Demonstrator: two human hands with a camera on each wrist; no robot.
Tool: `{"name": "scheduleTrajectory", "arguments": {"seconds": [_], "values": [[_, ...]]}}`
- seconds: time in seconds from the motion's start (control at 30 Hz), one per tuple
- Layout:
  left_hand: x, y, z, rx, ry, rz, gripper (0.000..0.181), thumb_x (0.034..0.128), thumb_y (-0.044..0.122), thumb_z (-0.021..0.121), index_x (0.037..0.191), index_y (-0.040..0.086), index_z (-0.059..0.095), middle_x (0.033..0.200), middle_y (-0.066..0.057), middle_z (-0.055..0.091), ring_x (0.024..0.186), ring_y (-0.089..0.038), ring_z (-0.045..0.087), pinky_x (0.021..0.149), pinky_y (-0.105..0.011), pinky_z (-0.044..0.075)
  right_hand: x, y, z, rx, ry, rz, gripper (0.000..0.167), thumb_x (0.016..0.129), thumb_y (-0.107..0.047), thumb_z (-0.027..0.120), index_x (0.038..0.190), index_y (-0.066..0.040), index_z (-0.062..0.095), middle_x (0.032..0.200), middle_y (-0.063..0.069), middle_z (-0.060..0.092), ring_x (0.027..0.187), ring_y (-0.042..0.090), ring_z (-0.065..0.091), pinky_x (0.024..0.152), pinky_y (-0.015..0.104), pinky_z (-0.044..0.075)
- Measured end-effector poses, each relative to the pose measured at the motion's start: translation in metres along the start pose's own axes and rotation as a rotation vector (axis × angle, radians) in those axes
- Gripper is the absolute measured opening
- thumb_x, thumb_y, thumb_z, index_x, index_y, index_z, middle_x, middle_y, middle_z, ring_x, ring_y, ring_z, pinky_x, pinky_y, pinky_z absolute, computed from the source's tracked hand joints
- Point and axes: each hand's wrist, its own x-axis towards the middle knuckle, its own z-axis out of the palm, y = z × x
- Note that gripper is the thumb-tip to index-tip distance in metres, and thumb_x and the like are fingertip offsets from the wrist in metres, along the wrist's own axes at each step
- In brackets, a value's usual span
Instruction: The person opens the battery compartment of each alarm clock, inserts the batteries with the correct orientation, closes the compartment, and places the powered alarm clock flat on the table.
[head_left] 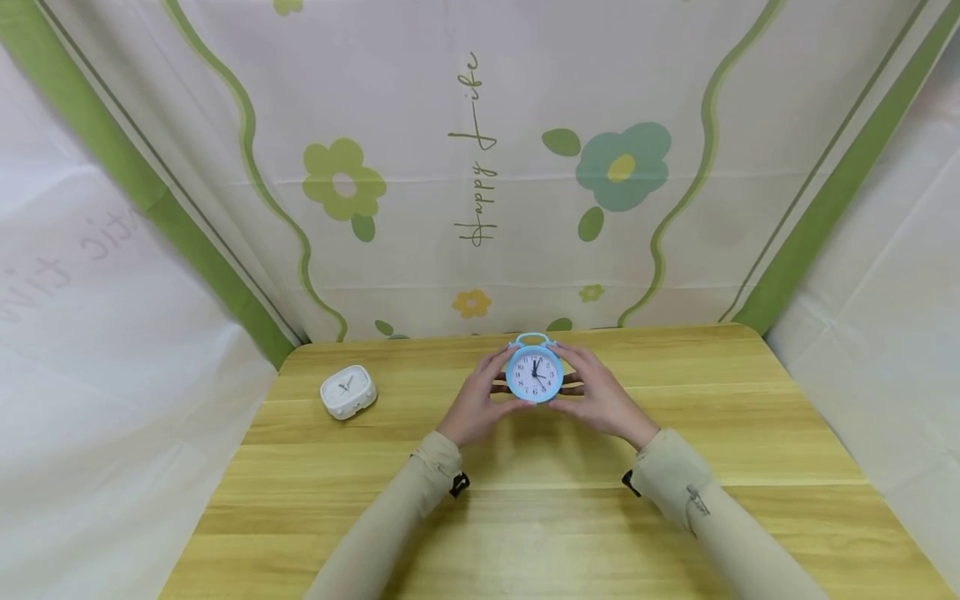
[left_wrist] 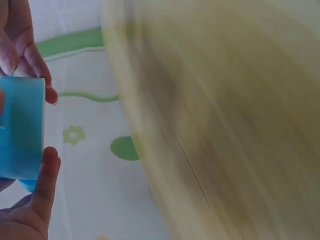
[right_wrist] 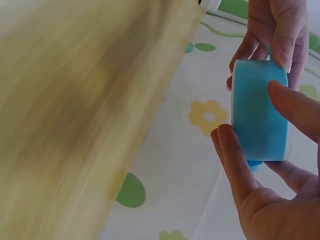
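Observation:
A round light-blue alarm clock with a white dial and a loop on top is held up above the table, its face toward the head camera. My left hand grips its left side, thumb at the bottom edge and fingers at the upper side and back. On the opposite side my right hand holds it the same way. In the right wrist view the blue casing shows edge-on between the fingers of both hands. The left wrist view catches only part of the casing.
A white rounded alarm clock lies on the wooden table, left of my hands. Behind the table hangs a pale curtain with flowers and lettering. More pale cloth hangs at the sides.

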Motion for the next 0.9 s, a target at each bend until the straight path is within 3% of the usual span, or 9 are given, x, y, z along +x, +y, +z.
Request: {"name": "scheduleTrajectory", "arguments": {"seconds": [0.13,0.4,0.57,0.73,0.9], "values": [[0.008,-0.008,-0.002,0.018,-0.018,-0.03,0.092,0.0853,0.032,0.086,0.162,0.024,0.036,0.16,-0.012,0.041,0.144,-0.033,0.047,0.116,-0.053,0.047,0.011,0.006,0.002,-0.026,-0.011,0.016,0.087,0.086,-0.001,0.083,0.159,-0.006,0.037,0.156,0.028,0.037,0.113,0.044,0.067,0.094,0.049,0.062],[0.021,-0.025,-0.002,-0.02,-0.077,-0.13,0.089,0.0868,0.032,0.084,0.161,0.022,0.036,0.16,-0.011,0.041,0.129,-0.031,0.06,0.106,-0.042,0.056,0.033,0.023,0.011,-0.051,-0.049,0.044,0.084,0.085,-0.001,0.083,0.157,-0.004,0.04,0.156,0.028,0.039,0.118,0.045,0.064,0.095,0.047,0.062],[0.026,-0.034,0.0,-0.023,-0.104,-0.155,0.087,0.087,0.03,0.084,0.16,0.023,0.037,0.158,-0.009,0.044,0.132,-0.03,0.059,0.107,-0.041,0.056,0.04,0.03,0.017,-0.101,-0.066,0.055,0.083,0.085,-0.003,0.083,0.156,-0.001,0.039,0.155,0.027,0.042,0.126,0.046,0.059,0.098,0.05,0.06],[0.03,-0.039,0.001,-0.021,-0.12,-0.158,0.085,0.0872,0.027,0.084,0.159,0.019,0.039,0.156,-0.009,0.049,0.135,-0.03,0.056,0.109,-0.046,0.055,0.045,0.036,0.02,-0.1,-0.091,0.098,0.084,0.086,-0.004,0.083,0.157,0.0,0.038,0.155,0.027,0.044,0.121,0.044,0.063,0.101,0.053,0.058],[0.032,-0.042,0.002,0.028,-0.139,-0.204,0.087,0.0857,0.029,0.085,0.159,0.016,0.04,0.156,-0.008,0.051,0.139,-0.029,0.053,0.116,-0.048,0.049,0.048,0.041,0.023,-0.099,-0.115,0.127,0.084,0.085,-0.004,0.084,0.156,-0.001,0.039,0.155,0.026,0.044,0.116,0.042,0.066,0.101,0.053,0.059]]}}
